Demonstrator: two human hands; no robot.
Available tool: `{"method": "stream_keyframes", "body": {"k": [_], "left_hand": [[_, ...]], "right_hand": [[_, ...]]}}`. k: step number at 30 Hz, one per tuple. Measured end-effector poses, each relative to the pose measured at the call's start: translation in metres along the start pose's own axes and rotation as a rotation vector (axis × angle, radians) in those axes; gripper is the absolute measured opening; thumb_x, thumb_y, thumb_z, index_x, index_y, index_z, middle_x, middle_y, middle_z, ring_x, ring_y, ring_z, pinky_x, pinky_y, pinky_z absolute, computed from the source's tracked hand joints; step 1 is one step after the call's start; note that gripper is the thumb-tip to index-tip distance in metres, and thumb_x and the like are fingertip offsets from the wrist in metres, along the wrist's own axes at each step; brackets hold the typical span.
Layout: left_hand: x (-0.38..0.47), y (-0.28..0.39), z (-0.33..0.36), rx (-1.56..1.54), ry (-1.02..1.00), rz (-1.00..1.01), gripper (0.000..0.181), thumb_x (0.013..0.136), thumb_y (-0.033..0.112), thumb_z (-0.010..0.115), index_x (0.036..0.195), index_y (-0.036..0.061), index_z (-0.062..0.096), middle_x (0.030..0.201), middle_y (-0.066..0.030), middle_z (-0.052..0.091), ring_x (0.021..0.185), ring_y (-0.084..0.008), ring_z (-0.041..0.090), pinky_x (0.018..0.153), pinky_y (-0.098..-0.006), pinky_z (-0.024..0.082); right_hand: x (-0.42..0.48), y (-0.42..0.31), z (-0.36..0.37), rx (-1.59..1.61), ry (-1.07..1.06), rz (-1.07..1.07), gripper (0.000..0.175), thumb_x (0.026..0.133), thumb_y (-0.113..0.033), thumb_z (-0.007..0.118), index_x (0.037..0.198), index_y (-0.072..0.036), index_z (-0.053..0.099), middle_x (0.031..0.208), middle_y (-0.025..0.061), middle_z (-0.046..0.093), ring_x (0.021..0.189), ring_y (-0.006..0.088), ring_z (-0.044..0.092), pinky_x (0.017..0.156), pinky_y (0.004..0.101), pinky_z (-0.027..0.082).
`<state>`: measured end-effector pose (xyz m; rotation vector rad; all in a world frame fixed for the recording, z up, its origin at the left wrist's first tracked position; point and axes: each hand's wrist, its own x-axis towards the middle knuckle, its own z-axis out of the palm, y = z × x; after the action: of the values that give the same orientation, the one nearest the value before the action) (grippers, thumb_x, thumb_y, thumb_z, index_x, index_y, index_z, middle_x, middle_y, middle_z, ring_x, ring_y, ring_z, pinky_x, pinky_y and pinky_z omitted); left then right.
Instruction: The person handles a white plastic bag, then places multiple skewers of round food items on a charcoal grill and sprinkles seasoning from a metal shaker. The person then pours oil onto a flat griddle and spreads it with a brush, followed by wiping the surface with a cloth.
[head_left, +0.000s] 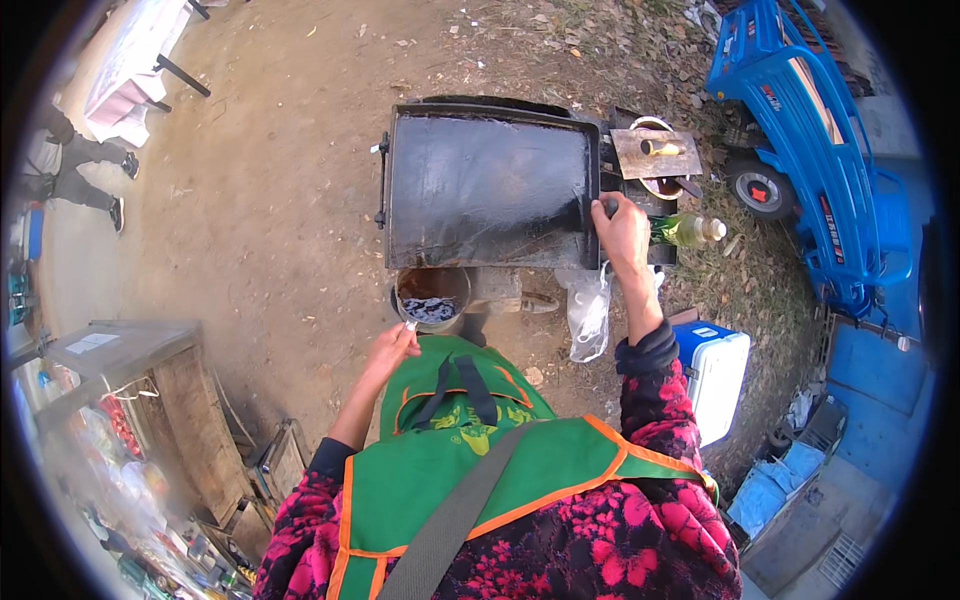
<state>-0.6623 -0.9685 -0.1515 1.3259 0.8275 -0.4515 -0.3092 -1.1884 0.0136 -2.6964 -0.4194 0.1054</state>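
A black metal griddle (491, 184) with raised edges stands in front of me, its surface glossy. My right hand (621, 229) is closed around a dark handle (610, 207) at the griddle's right edge. Whether this handle belongs to the griddle or to a separate tool, I cannot tell. Below the griddle's near left corner is a metal pot (466, 289) with dark liquid inside, brown on the inner wall. The fingers of my left hand (391, 349) grip the pot's short handle (410, 325). Just right of my right hand lies a bottle (688, 229) with greenish-yellow contents.
Right of the griddle, a flat metal plate (626, 154) with a wooden handle covers part of a round container (651, 123). A plastic bag (590, 319) hangs near my right forearm, beside a blue-and-white cooler (720, 379). A blue cargo tricycle (825, 165) stands right; a person (79, 161) is far left.
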Motion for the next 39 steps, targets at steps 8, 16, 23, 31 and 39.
{"method": "stream_keyframes", "body": {"k": [8,16,23,31,39], "left_hand": [[0.001,0.002,0.002,-0.038,0.008,-0.020,0.039,0.098,0.039,0.045,0.080,0.0069,0.056,0.079,-0.0063,0.065,0.071,-0.0159,0.067,0.065,-0.0291,0.051],[-0.002,0.001,0.001,0.029,0.020,-0.010,0.039,0.100,0.039,0.043,0.081,0.0064,0.055,0.082,-0.0074,0.065,0.072,-0.0163,0.067,0.066,-0.0289,0.051],[0.001,-0.003,0.004,0.068,0.024,0.035,0.038,0.100,0.037,0.043,0.081,0.0060,0.055,0.078,-0.0060,0.065,0.070,-0.0153,0.066,0.064,-0.0281,0.051],[0.001,-0.004,0.004,0.056,0.029,-0.018,0.037,0.100,0.037,0.045,0.083,0.0061,0.057,0.078,-0.0061,0.065,0.070,-0.0155,0.067,0.064,-0.0291,0.051],[0.000,-0.005,0.004,0.028,0.030,-0.002,0.037,0.099,0.037,0.046,0.086,0.0052,0.057,0.080,-0.0062,0.065,0.072,-0.0162,0.067,0.066,-0.0295,0.051]], "right_hand": [[-0.079,-0.094,0.086,0.153,-0.216,-0.558,0.022,0.081,-0.024,0.068,0.093,-0.006,0.063,0.084,0.0158,0.062,0.072,0.0363,0.064,0.068,0.0430,0.053],[0.071,-0.011,0.024,-0.198,0.077,-0.112,0.024,0.083,-0.025,0.066,0.093,-0.003,0.068,0.084,0.0196,0.066,0.071,0.0325,0.067,0.063,0.0419,0.054],[-0.113,-0.117,0.090,0.015,-0.363,-0.805,0.029,0.070,-0.019,0.074,0.086,-0.007,0.053,0.087,0.0140,0.053,0.067,0.0293,0.065,0.055,0.0372,0.052],[0.027,-0.039,0.027,0.142,-0.065,-0.331,0.022,0.085,-0.022,0.067,0.100,-0.006,0.068,0.091,0.0158,0.065,0.073,0.0302,0.067,0.066,0.0397,0.053],[0.024,-0.059,0.073,0.012,-0.128,-0.544,0.021,0.083,-0.022,0.069,0.098,-0.008,0.066,0.088,0.0128,0.061,0.070,0.0327,0.065,0.063,0.0398,0.053]]}}
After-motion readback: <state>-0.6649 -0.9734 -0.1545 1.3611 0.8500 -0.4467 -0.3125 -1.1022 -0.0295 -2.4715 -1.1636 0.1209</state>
